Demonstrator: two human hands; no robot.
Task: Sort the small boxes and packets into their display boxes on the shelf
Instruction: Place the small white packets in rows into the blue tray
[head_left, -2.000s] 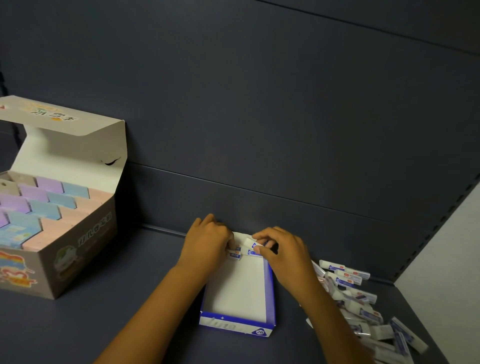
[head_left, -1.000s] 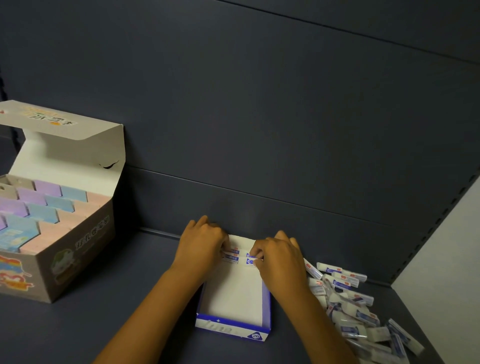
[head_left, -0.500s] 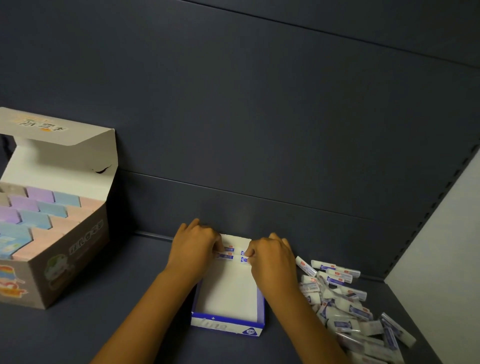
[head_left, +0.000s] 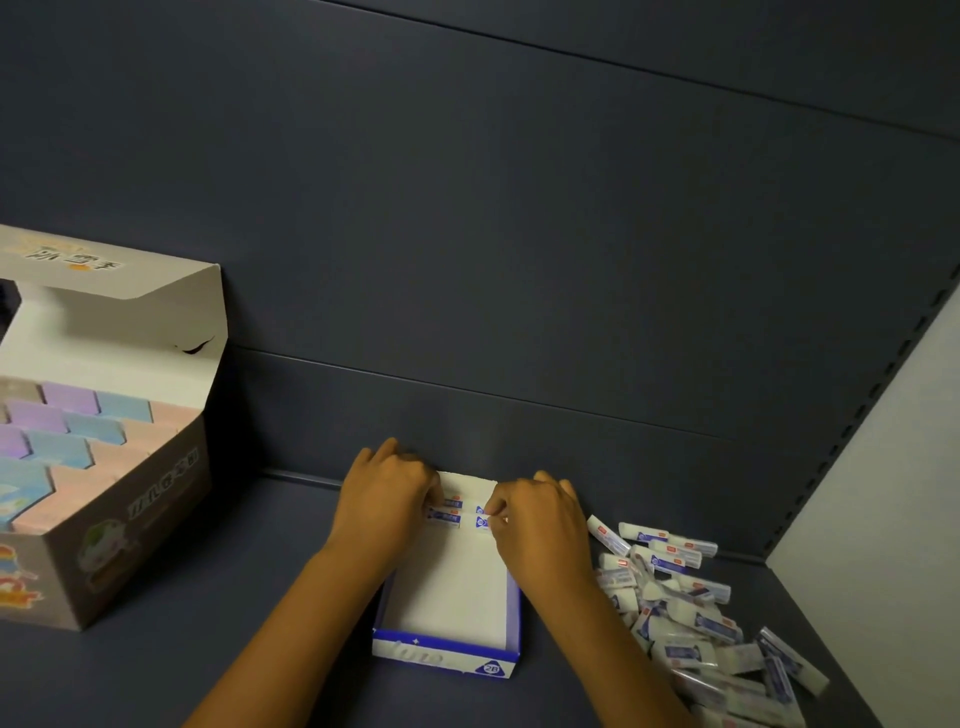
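Observation:
A shallow blue-and-white display box lies on the dark shelf, white inside. At its far end lie a few small white-and-blue packets in a row. My left hand has its fingers curled over the left packets. My right hand pinches the right packets with curled fingers. The fingertips of both hands are hidden behind the knuckles. A heap of several more white-and-blue packets lies on the shelf right of the box.
A big open carton with pastel purple, blue and pink boxes in stepped rows stands at the left, lid up. The dark shelf back wall rises just behind my hands. A pale side panel closes the right.
Both hands stay at the far end of the display box on the packets, pressing them into a tidier row. The view has shifted slightly; nothing else moved.

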